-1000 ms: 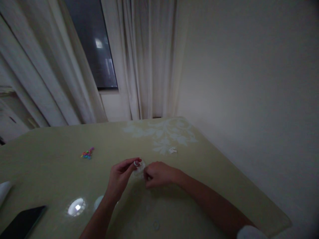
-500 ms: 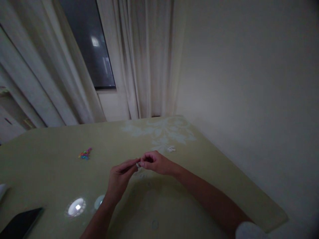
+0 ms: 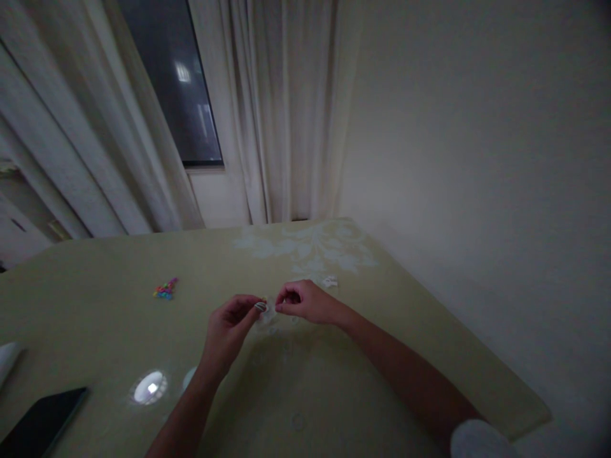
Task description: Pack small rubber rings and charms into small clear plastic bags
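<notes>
Over the middle of the table, my left hand (image 3: 228,329) pinches a small striped dark-and-white piece (image 3: 260,306) between thumb and fingertips; its kind is too small to make out. A speck of yellow shows at its upper edge. To its right, my right hand (image 3: 305,302) has thumb and fingers pinched together, and whatever lies between them cannot be made out. A small gap separates the two hands. Pale translucent shapes (image 3: 270,312) show in that gap, blurred against the table.
A heap of small multicoloured pieces (image 3: 165,289) lies to the left. Small white pieces (image 3: 330,281) lie beyond my right hand. A dark flat device (image 3: 45,420) and a white object (image 3: 8,357) are at the left edge. A wall (image 3: 477,191) borders the table (image 3: 382,394) on the right.
My hands were touching at the small piece and are now slightly apart. The right hand has moved a little right and up, and the striped piece stays in my left fingers.
</notes>
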The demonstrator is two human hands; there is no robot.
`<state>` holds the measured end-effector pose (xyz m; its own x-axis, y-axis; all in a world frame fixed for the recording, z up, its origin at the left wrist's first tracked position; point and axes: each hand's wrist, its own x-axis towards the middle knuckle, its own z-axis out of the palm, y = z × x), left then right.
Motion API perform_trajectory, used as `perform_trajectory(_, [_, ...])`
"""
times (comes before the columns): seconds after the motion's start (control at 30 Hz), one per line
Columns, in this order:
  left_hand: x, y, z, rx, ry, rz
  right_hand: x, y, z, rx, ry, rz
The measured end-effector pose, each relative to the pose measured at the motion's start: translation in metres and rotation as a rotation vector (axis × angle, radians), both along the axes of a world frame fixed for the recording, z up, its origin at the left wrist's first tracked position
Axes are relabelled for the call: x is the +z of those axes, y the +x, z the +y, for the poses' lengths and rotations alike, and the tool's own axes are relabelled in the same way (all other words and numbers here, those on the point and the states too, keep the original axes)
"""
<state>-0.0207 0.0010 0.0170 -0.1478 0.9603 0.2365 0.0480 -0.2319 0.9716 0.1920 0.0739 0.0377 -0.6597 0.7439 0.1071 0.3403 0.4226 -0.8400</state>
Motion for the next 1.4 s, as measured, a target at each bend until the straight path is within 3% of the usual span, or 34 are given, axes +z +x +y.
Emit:
perform_trajectory(0.13, [0.006,-0.010,0.001,-0.023,-0.038,0.008,-0.001,0.011,0.006,-0.087,0.256,-0.476])
perform_trajectory(0.27, [0.011,-0.013,0.001,-0.056,-0.066,0.001,-0.013,0.008,0.004,-0.047,0.247,-0.683])
perform_trajectory(0.37, [0.012,-0.014,0.001,-0.076,-0.084,-0.017,-0.019,0.005,0.001,-0.009,0.237,-0.718])
perform_trajectory(0.5, [0.012,-0.016,0.001,-0.096,-0.113,-0.020,-0.013,0.004,-0.002,0.047,0.245,-0.746])
perform_trajectory(0.73, [0.019,-0.024,-0.002,-0.114,-0.127,0.031,-0.007,-0.006,-0.013,0.227,0.089,-0.604])
perform_trajectory(0.9, [0.017,-0.046,-0.002,-0.351,-0.204,0.417,-0.016,-0.013,-0.022,0.179,0.200,-0.681])
perform_trajectory(1.07, [0.005,-0.046,-0.004,-0.445,-0.318,0.702,-0.020,-0.014,-0.027,0.203,0.291,-0.759])
perform_trajectory(1.4, [-0.005,-0.022,-0.009,-0.406,-0.246,0.987,0.005,-0.001,-0.018,0.290,0.215,-0.665])
